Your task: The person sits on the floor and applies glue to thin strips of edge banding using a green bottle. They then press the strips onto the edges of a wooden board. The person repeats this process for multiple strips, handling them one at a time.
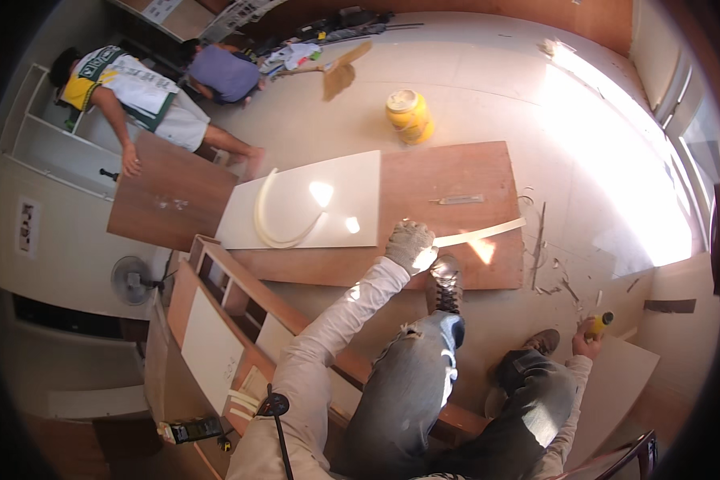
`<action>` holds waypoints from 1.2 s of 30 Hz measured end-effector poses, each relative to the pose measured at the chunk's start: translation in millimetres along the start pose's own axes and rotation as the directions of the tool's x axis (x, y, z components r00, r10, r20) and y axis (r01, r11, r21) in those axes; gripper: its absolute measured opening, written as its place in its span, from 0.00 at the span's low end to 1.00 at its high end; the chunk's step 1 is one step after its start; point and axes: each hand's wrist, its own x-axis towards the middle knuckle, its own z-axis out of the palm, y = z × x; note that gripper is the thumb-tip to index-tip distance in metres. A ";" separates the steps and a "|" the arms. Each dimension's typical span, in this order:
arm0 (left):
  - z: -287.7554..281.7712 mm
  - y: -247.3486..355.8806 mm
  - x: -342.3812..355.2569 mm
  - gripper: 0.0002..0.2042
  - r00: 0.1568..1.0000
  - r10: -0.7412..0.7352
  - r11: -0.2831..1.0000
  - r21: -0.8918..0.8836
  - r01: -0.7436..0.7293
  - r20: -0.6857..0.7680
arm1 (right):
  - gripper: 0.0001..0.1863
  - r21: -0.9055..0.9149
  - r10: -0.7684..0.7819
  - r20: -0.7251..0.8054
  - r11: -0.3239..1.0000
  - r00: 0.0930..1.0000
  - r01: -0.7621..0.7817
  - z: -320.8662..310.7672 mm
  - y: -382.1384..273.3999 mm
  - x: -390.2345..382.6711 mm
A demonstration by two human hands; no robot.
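Observation:
My left hand, in a knitted glove, is closed in a fist above the brown board. A long cream strip of edge banding sticks out of it to the right. Beyond the fist, a curved length of cream strip lies looped on a white panel; whether the two are one piece I cannot tell. Over at the right, my right hand is wrapped round a small yellow object with a dark end, its kind unclear. That hand is beside a pale panel. A cutter-like tool rests on the brown board.
A yellow bucket stands beyond the boards. One person at the left touches a brown panel; another crouches behind. A wooden cabinet frame lies at my left, near a fan. Scraps litter the floor.

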 end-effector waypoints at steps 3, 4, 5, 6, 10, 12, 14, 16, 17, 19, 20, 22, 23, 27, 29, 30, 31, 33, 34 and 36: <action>-66.3 -31.2 -60.0 0.14 0.995 -0.086 0.996 0.041 0.083 0.058 | 0.20 0.105 -0.037 -0.217 0.993 0.975 0.061 -37.5 -4.1 -25.2; -84.8 -38.7 -81.1 0.14 0.988 -0.123 0.992 0.052 0.119 0.088 | 0.20 -0.036 -0.106 -0.240 0.994 0.965 0.100 -49.5 -1.8 -38.4; -105.2 -42.1 -95.3 0.14 0.983 -0.145 0.988 0.063 0.139 0.114 | 0.20 -0.194 -0.178 -0.244 0.972 0.953 0.131 -58.7 -3.5 -54.6; -125.7 -46.0 -114.0 0.14 0.986 -0.154 0.986 0.080 0.149 0.058 | 0.20 -0.318 -0.220 -0.244 0.938 0.944 0.136 -69.2 -3.3 -67.4; -180.9 -52.8 -185.4 0.11 0.978 -0.147 0.975 0.145 0.168 -0.149 | 0.20 -0.604 -0.285 -0.213 0.790 0.934 0.103 -85.2 0.9 -104.4; -206.4 -51.5 -218.9 0.12 0.967 -0.211 0.963 0.142 0.231 -0.140 | 0.20 -0.677 -0.283 -0.204 0.732 0.937 0.074 -87.7 9.7 -112.5; -217.2 -44.9 -255.8 0.12 0.956 -0.252 0.954 0.128 0.271 -0.148 | 0.20 -0.727 -0.287 -0.189 0.684 0.939 0.063 -89.7 18.6 -121.7; -238.3 -37.7 -288.9 0.12 0.940 -0.319 0.930 0.153 0.335 -0.120 | 0.20 -0.757 -0.267 -0.219 0.654 0.939 0.009 -100.9 27.3 -129.1; -247.9 -32.0 -303.6 0.12 0.927 -0.364 0.913 0.161 0.375 -0.091 | 0.20 -0.764 -0.260 -0.235 0.645 0.936 -0.013 -103.1 29.0 -130.5; -258.2 -23.2 -333.3 0.12 0.900 -0.429 0.887 0.155 0.436 -0.075 | 0.20 -0.797 -0.259 -0.239 0.603 0.936 -0.036 -104.1 33.9 -135.1; -262.8 -20.8 -347.3 0.12 0.889 -0.449 0.876 0.153 0.458 -0.092 | 0.21 -0.811 -0.255 -0.243 0.583 0.936 -0.052 -105.7 37.4 -137.1; -267.7 -16.4 -372.0 0.13 0.859 -0.496 0.846 0.152 0.512 -0.129 | 0.21 -0.841 -0.246 -0.245 0.535 0.938 -0.079 -111.5 47.2 -141.0; -267.5 -14.8 -381.0 0.13 0.842 -0.520 0.829 0.151 0.538 -0.144 | 0.21 -0.852 -0.246 -0.242 0.517 0.938 -0.085 -112.0 47.2 -141.7; -285.9 -13.2 -425.4 0.14 0.762 -0.630 0.747 0.150 0.647 -0.153 | 0.21 -0.892 -0.257 -0.295 0.420 0.920 -0.169 -117.6 48.5 -155.2; -291.0 -12.6 -453.8 0.15 0.690 -0.709 0.671 0.163 0.724 -0.147 | 0.21 -0.916 -0.274 -0.289 0.356 0.917 -0.182 -114.2 49.7 -164.5; -292.1 -15.5 -471.0 0.15 0.666 -0.728 0.644 0.172 0.745 -0.163 | 0.21 -0.925 -0.280 -0.283 0.333 0.917 -0.183 -111.9 52.8 -169.1; -294.2 -16.4 -485.8 0.16 0.642 -0.745 0.617 0.180 0.766 -0.179 | 0.21 -0.929 -0.284 -0.282 0.320 0.916 -0.187 -110.7 53.4 -174.3; -296.8 -11.9 -517.8 0.15 0.500 -0.852 0.488 0.110 0.866 -0.157 | 0.21 -0.942 -0.299 -0.281 0.266 0.912 -0.203 -109.6 55.1 -187.0; -294.7 -10.4 -535.8 0.15 0.434 -0.889 0.427 0.080 0.901 -0.148 | 0.21 -0.945 -0.304 -0.286 0.244 0.909 -0.216 -110.2 56.5 -191.3; -291.2 -2.6 -562.5 0.15 0.309 -0.940 0.307 0.035 0.951 -0.144 | 0.21 -0.950 -0.316 -0.297 0.194 0.901 -0.245 -109.8 57.6 -201.2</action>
